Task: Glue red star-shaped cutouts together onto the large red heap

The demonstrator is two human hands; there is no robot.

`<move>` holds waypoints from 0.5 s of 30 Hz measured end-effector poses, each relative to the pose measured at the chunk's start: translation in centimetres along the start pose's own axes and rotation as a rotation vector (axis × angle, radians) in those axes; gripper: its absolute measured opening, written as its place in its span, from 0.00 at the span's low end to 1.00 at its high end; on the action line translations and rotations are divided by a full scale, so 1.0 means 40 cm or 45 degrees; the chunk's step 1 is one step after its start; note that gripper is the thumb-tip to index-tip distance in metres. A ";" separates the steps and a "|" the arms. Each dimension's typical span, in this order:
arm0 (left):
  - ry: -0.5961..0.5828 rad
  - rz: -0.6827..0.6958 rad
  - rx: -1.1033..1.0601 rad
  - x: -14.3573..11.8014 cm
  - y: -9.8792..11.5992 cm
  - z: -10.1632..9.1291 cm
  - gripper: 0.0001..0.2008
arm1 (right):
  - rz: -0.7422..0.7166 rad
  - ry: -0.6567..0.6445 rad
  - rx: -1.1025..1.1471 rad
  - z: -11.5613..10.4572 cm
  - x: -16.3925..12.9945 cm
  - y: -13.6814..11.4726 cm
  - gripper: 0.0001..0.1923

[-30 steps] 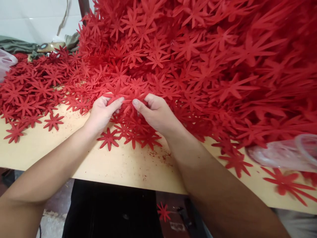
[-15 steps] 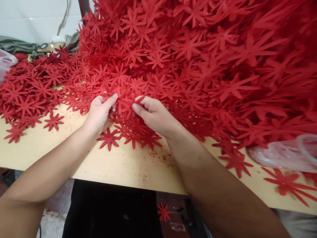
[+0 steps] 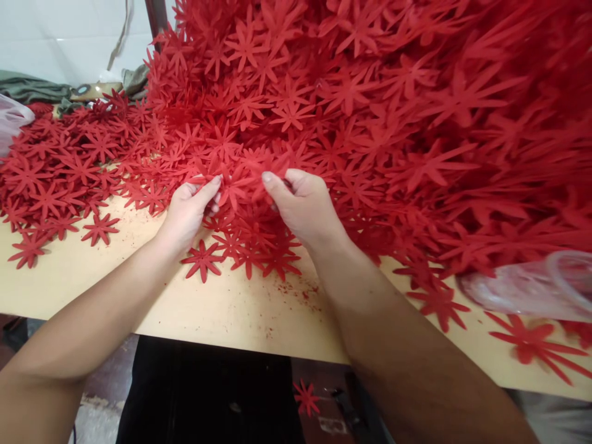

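Observation:
My left hand (image 3: 185, 208) is closed in a pinch, thumb on top, on a red petal cutout shaped like a flower (image 3: 234, 187). Just to the right, my right hand (image 3: 306, 206) also pinches a red flower cutout (image 3: 256, 169), whose petals stick out toward the left hand. A small gap separates the two hands. Behind them rises a large heap of the same red flower cutouts (image 3: 291, 114), so where the held pieces end is hard to make out. Several loose cutouts, such as a flat one (image 3: 202, 261), lie below the hands.
A pale tabletop (image 3: 208, 314) carries red crumbs near its front edge. More cutouts (image 3: 46, 166) are piled at left. A clear plastic bag (image 3: 522, 287) lies at right, a whitish bag (image 3: 12, 120) at far left. One red cutout (image 3: 306, 396) is below the table edge.
My right hand has moved right and slightly up, away from the left hand, with a red cutout in its pinch. My left hand has stayed almost in place.

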State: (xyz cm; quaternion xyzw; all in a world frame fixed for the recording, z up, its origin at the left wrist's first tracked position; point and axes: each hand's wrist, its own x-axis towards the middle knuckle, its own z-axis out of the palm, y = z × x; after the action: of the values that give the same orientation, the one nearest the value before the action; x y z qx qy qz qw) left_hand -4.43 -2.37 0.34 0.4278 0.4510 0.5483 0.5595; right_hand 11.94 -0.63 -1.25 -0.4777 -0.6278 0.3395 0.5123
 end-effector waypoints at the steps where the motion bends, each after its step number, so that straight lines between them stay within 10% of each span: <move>1: 0.000 -0.009 0.005 -0.001 0.001 0.000 0.16 | -0.015 0.001 0.033 0.003 0.002 0.007 0.18; 6: 0.012 -0.023 -0.001 -0.001 0.002 0.001 0.14 | -0.025 -0.002 0.126 0.009 0.008 0.024 0.11; 15: 0.020 -0.017 -0.026 0.001 0.000 0.000 0.13 | -0.078 0.147 -0.079 -0.020 0.005 0.000 0.28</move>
State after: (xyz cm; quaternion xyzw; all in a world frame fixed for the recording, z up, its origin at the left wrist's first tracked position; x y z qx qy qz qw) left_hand -4.44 -2.32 0.32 0.4146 0.4525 0.5526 0.5638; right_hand 12.72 -0.50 -0.98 -0.4927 -0.6217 0.2758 0.5429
